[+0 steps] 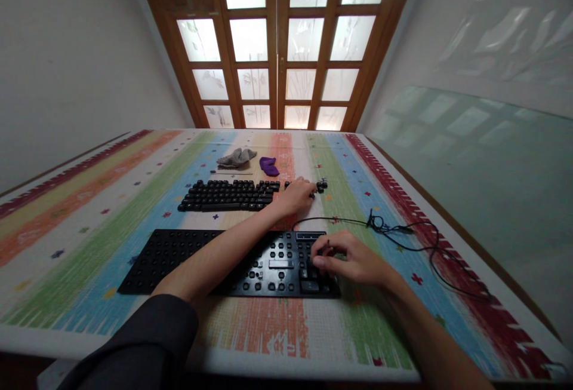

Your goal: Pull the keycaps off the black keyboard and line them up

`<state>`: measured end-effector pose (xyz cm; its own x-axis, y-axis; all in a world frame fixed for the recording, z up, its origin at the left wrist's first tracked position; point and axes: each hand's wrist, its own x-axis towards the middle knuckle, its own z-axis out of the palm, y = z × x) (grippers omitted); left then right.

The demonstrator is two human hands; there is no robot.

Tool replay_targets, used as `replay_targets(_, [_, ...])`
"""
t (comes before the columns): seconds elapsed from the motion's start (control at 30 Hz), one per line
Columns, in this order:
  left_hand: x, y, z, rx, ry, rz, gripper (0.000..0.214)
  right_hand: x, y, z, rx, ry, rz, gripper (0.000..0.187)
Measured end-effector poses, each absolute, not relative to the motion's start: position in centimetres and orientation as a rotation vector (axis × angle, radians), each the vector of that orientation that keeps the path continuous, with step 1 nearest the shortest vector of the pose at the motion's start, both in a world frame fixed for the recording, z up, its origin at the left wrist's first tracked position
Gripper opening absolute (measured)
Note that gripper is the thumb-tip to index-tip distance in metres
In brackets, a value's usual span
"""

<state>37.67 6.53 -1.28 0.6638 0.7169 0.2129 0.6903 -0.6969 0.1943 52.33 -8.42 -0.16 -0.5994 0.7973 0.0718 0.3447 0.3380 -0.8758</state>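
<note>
A black keyboard base (174,258) lies across the near part of the table, most of its key positions bare. At its right end, my right hand (347,255) is curled over the number pad, thumb and finger closed on a black keycap among the keycaps (310,285) seated there. My left arm reaches across the base. Beyond it, my left hand (298,195) is bent down over loose keycaps (322,186), its fingertips closed on a dark keycap that is partly hidden. Rows of removed keycaps (224,195) are laid out left of that hand.
A grey cloth (237,158) and a purple cloth (269,166) lie behind the keycaps, with a thin stick (231,173) nearby. The tangled black cable (380,223) trails right across the striped tablecloth (147,199). A glass sheet (470,157) leans at the right wall.
</note>
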Motion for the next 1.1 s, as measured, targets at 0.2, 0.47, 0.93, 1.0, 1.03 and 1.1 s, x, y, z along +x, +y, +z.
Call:
replay_targets(0.2, [37.8, 6.7, -1.4, 2.786, 1.133, 0.401, 0.026, 52.5, -8.3, 0.2, -1.025, -2.151, 1.084, 0.03])
replay_targets(0.47, [37.7, 6.8, -1.5, 2.727, 1.234, 0.445, 0.024, 51.5, -8.0, -0.6, -1.23, -1.942, 1.126, 0.038])
replay_targets(0.93, [36.0, 5.2, -0.4, 2.365, 0.868, 0.71, 0.025, 52.6, -7.5, 0.0, -1.196, -1.326, 0.925, 0.044])
replay_targets(1.0, [35.6, 4.6, -0.1, 2.099, 0.679, 0.695, 0.03, 52.6, -7.5, -0.1, -1.148, -1.312, 0.857, 0.042])
replay_targets(1.03, [35.4, 4.4, 0.0, 1.988, 0.606, 0.65, 0.031, 52.6, -7.5, -0.2, -1.125, -1.313, 0.837, 0.041])
replay_targets(1.1, [35.1, 3.9, 0.2, 1.841, 0.524, 0.552, 0.031, 52.6, -7.5, -0.3, -1.088, -1.314, 0.816, 0.039])
